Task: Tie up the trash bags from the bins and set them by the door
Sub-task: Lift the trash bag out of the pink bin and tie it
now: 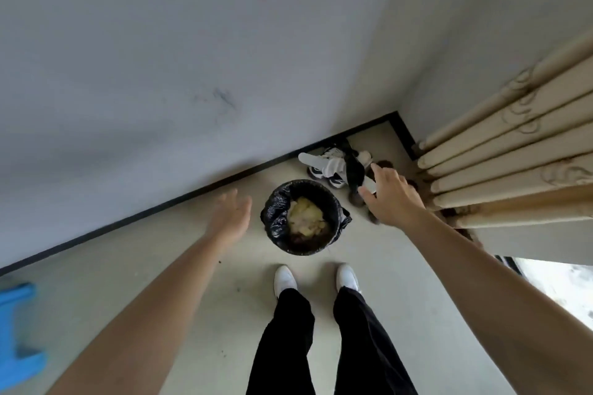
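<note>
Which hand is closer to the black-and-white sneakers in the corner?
The right hand: in the picture it overlaps the black-and-white sneakers, while the left hand hovers on the other side of the round black-bagged trash bin.

Grey wall (160, 58) with a dark scuff mark (224, 98), black baseboard (192, 192) along pale floor (160, 266), jumbled black-and-white sneakers (332, 167) in the corner, beige pleated curtain (513, 144) right, blue plastic stool (16, 330) at left edge

This looks like a lived-in room of a home. A small round bin lined with a black plastic bag (276, 202) stands on a pale smooth floor (144, 266) beside a plain grey wall (192, 42). Behind the bin lie black-and-white sneakers (324, 167). To its right hang cream pleated curtains (513, 144), and far to its left is a blue plastic stool (16, 330).
</note>
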The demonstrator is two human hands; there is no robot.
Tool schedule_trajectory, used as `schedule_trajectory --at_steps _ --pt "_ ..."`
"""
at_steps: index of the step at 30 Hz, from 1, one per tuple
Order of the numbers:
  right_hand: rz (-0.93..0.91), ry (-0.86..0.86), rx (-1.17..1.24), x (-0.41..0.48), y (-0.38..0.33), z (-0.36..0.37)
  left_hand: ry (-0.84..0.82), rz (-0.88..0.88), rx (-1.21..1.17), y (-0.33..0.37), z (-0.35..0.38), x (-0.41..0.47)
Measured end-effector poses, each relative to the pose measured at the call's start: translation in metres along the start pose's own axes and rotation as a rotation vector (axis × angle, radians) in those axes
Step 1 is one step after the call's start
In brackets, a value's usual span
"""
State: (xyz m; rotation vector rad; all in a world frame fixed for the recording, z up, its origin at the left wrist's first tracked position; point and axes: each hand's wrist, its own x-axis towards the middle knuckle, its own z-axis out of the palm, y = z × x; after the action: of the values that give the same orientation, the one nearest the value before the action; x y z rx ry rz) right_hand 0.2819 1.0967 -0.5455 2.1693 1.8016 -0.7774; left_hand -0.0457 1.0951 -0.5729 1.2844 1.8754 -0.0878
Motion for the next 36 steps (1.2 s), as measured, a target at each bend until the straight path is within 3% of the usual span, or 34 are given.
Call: schedule_trajectory --at_steps 6,11,13,15,17,19,21,26,30,33,36 --pt "0.145 -0.160 0.136 0.123 0.027 0.157 -0.098 -0.233 -0.202 -0.062 0.133 0.129" --pt "0.507 -0.192 0.457 0.200 0.056 0.300 0.023 -0.731 -0.675 -0.116 0.240 0.233" --pt "0.659 -0.201 0.584 0.218 0.066 0.350 0.013 -0.829 -0.786 -0.144 0.282 0.265" --pt "0.740 -0.227 0.729 0.230 0.080 0.394 -0.088 -0.815 -0.909 -0.168 0.321 0.284" --pt "0.769 -0.263 0.906 0.238 0.093 0.423 -0.212 -0.669 -1.184 -0.181 0.347 0.294" --pt "0.736 -0.301 1.021 0.241 0.103 0.440 -0.312 -0.495 -1.471 -0.191 0.363 0.304" --pt "0.665 -0.309 1.045 0.240 0.111 0.447 -0.318 -0.506 -1.590 -0.191 0.359 0.308" --pt "0.617 -0.225 0.990 0.227 0.113 0.426 0.076 -0.751 -1.317 -0.184 0.334 0.290" --pt "0.634 -0.088 0.968 0.213 0.099 0.391 0.321 -0.698 -1.202 -0.152 0.297 0.264" --pt "0.543 -0.047 0.932 0.199 0.074 0.358 0.490 -0.488 -0.945 -0.121 0.271 0.244" --pt "0.420 -0.107 0.887 0.184 0.052 0.336 0.472 -0.266 -0.853 -0.088 0.259 0.219"
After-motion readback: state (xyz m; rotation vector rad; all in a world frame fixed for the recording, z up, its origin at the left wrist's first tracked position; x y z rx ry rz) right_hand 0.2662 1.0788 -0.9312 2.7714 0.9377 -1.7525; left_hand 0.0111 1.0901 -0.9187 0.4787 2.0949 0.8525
